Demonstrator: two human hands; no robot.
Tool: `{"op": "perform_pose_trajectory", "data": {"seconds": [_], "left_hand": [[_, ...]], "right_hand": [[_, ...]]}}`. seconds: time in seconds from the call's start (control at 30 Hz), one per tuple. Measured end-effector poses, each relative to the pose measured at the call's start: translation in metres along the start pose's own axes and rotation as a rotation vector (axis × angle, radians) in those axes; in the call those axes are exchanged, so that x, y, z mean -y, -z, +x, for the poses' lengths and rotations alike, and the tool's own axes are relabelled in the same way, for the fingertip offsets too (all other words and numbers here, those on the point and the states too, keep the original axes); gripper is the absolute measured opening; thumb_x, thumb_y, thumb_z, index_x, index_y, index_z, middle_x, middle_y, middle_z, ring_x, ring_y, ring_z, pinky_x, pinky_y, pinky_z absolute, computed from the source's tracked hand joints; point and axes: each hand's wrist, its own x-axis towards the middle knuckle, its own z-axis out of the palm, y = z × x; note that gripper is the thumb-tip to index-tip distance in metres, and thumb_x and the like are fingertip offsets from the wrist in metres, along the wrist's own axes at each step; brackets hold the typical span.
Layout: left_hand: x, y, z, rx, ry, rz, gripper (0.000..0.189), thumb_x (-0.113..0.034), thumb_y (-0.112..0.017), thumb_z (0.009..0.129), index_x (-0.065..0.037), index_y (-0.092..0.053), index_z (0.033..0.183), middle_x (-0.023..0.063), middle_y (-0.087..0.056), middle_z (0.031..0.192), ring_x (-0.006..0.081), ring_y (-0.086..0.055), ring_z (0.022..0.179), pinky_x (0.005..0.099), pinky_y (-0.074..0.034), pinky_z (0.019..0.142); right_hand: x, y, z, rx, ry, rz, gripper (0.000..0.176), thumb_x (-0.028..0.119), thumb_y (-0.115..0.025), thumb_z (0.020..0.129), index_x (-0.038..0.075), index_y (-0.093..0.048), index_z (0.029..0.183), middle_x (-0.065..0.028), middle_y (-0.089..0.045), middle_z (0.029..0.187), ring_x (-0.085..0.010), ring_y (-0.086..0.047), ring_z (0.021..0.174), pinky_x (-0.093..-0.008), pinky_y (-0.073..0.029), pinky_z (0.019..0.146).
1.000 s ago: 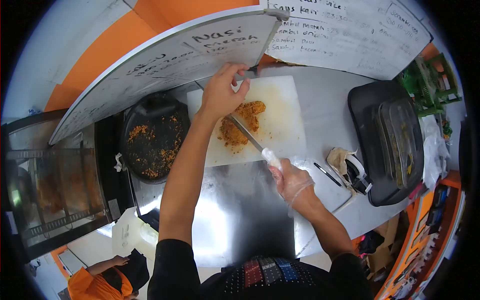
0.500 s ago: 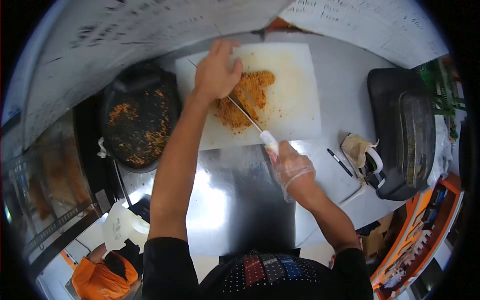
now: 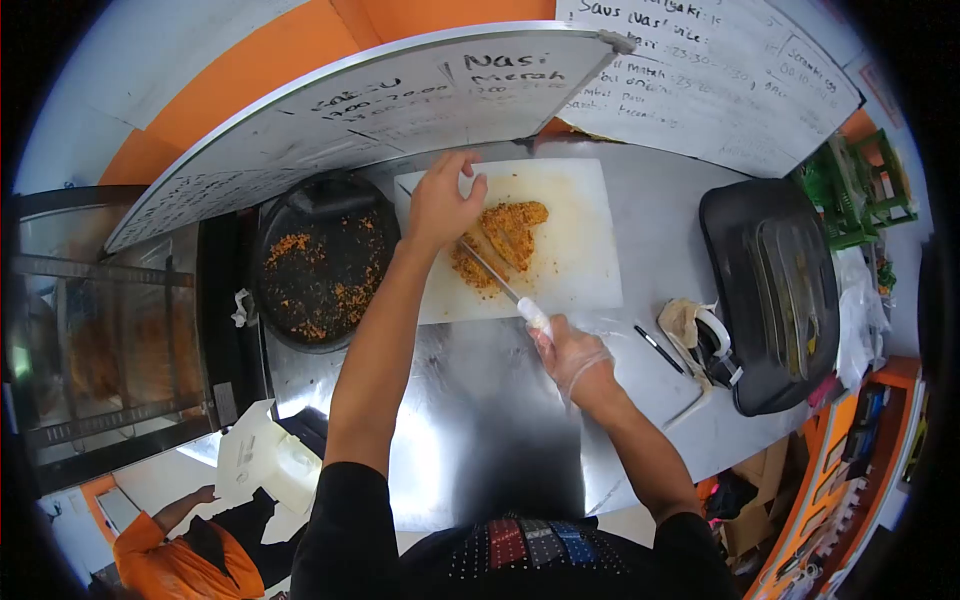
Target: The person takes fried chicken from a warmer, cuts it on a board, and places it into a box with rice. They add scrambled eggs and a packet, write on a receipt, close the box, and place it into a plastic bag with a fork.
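Observation:
My right hand (image 3: 568,355), in a clear plastic glove, is closed around the white handle of a long knife (image 3: 490,268). The blade lies slantwise across a golden-brown breaded cutlet (image 3: 515,228), which shows cut lines and lies in pieces. My bare left hand (image 3: 447,205) is over the far part of the blade, thumb apart from the other fingers; the blade's tip shows beyond it. Whether the palm presses on the blade is hidden. Under the cutlet is a white cutting board (image 3: 585,275) scattered with crumbs.
A black pan (image 3: 285,335) with crumbs stands left of the board. To the right lie a black marker (image 3: 658,349), a white-handled item (image 3: 712,328) and a large black lid-like tray (image 3: 725,225). Whiteboards (image 3: 430,95) stand behind. At lower left is a person in orange (image 3: 190,555).
The view has tilted upward, showing more of the whiteboards and the wall. Both hands and the knife keep nearly the same place over the cutlet.

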Motion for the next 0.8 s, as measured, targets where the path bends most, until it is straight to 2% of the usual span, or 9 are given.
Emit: {"op": "perform_pose_trajectory", "data": {"seconds": [0.03, 0.13, 0.23, 0.33, 0.43, 0.53, 0.57, 0.67, 0.8], "left_hand": [[0.006, -0.004, -0.005, 0.045, 0.040, 0.044, 0.024, -0.017, -0.065, 0.082, -0.011, -0.063, 0.106, 0.0076, -0.061, 0.090, 0.0308, -0.062, 0.078, 0.0401, -0.050, 0.070], [0.018, -0.014, -0.004, -0.031, -0.001, 0.057, 0.024, -0.018, -0.065, 0.083, -0.011, -0.065, 0.107, 0.0067, -0.062, 0.089, 0.0300, -0.062, 0.078, 0.0392, -0.049, 0.073], [0.013, -0.008, -0.006, 0.050, 0.087, 0.042, 0.024, -0.019, -0.064, 0.084, -0.011, -0.065, 0.107, 0.0084, -0.062, 0.087, 0.0325, -0.062, 0.079, 0.0397, -0.050, 0.073], [0.026, -0.012, -0.014, 0.077, 0.088, 0.008, 0.024, -0.021, -0.062, 0.085, -0.011, -0.063, 0.107, 0.0094, -0.061, 0.087, 0.0347, -0.062, 0.083, 0.0407, -0.049, 0.073], [0.036, -0.018, -0.015, 0.107, 0.128, 0.061, 0.024, -0.022, -0.061, 0.085, -0.012, -0.062, 0.107, 0.0095, -0.060, 0.087, 0.0343, -0.062, 0.083, 0.0408, -0.049, 0.073], [0.033, -0.015, -0.012, 0.120, 0.119, 0.059, 0.025, -0.024, -0.060, 0.086, -0.012, -0.061, 0.107, 0.0096, -0.060, 0.085, 0.0342, -0.062, 0.082, 0.0418, -0.049, 0.073], [0.028, -0.013, -0.011, 0.110, 0.131, 0.038, 0.023, -0.022, -0.062, 0.084, -0.010, -0.062, 0.104, 0.0101, -0.061, 0.084, 0.0329, -0.062, 0.082, 0.0403, -0.049, 0.073], [0.025, -0.015, -0.007, -0.082, 0.011, -0.103, 0.017, -0.018, -0.063, 0.084, -0.007, -0.065, 0.097, 0.0093, -0.063, 0.083, 0.0306, -0.062, 0.077, 0.0377, -0.049, 0.069], [-0.025, -0.003, 0.008, -0.013, -0.028, -0.164, 0.012, -0.015, -0.063, 0.083, -0.006, -0.067, 0.090, 0.0083, -0.065, 0.080, 0.0280, -0.062, 0.068, 0.0354, -0.048, 0.063]], "right_hand": [[-0.001, -0.001, 0.003, 0.013, -0.008, -0.016, 0.032, 0.037, -0.051, 0.097, 0.005, -0.050, 0.095, -0.0199, -0.064, 0.068, -0.0431, -0.061, 0.058, -0.0530, -0.049, 0.055], [0.000, -0.006, -0.005, 0.062, -0.022, -0.038, 0.033, 0.038, -0.051, 0.098, 0.005, -0.049, 0.094, -0.0191, -0.063, 0.067, -0.0426, -0.060, 0.057, -0.0523, -0.049, 0.054], [0.000, -0.006, 0.002, -0.032, 0.058, -0.094, 0.032, 0.035, -0.056, 0.096, 0.005, -0.049, 0.090, -0.0160, -0.061, 0.065, -0.0367, -0.060, 0.051, -0.0460, -0.048, 0.046], [0.011, -0.003, 0.008, 0.201, -0.101, -0.074, 0.037, 0.041, -0.048, 0.099, 0.004, -0.052, 0.098, -0.0202, -0.066, 0.083, -0.0411, -0.065, 0.073, -0.0488, -0.053, 0.063], [0.018, 0.000, 0.016, 0.295, -0.136, -0.070, 0.037, 0.040, -0.048, 0.099, 0.003, -0.052, 0.100, -0.0212, -0.066, 0.085, -0.0409, -0.065, 0.075, -0.0497, -0.052, 0.066], [0.010, -0.012, 0.013, 0.181, -0.090, -0.063, 0.038, 0.041, -0.047, 0.099, 0.004, -0.051, 0.102, -0.0221, -0.066, 0.082, -0.0423, -0.065, 0.072, -0.0516, -0.052, 0.066], [0.002, -0.020, 0.010, 0.051, -0.006, -0.075, 0.030, 0.034, -0.055, 0.097, 0.005, -0.050, 0.090, -0.0202, -0.064, 0.067, -0.0400, -0.062, 0.056, -0.0496, -0.050, 0.051], [0.008, 0.006, -0.003, 0.052, -0.030, -0.103, 0.027, 0.032, -0.052, 0.098, 0.005, -0.052, 0.094, -0.0200, -0.064, 0.068, -0.0420, -0.062, 0.059, -0.0515, -0.050, 0.054], [0.001, 0.033, -0.020, -0.054, -0.006, -0.073, 0.030, 0.036, -0.049, 0.098, 0.006, -0.052, 0.100, -0.0200, -0.065, 0.073, -0.0423, -0.063, 0.064, -0.0517, -0.050, 0.057]]}}
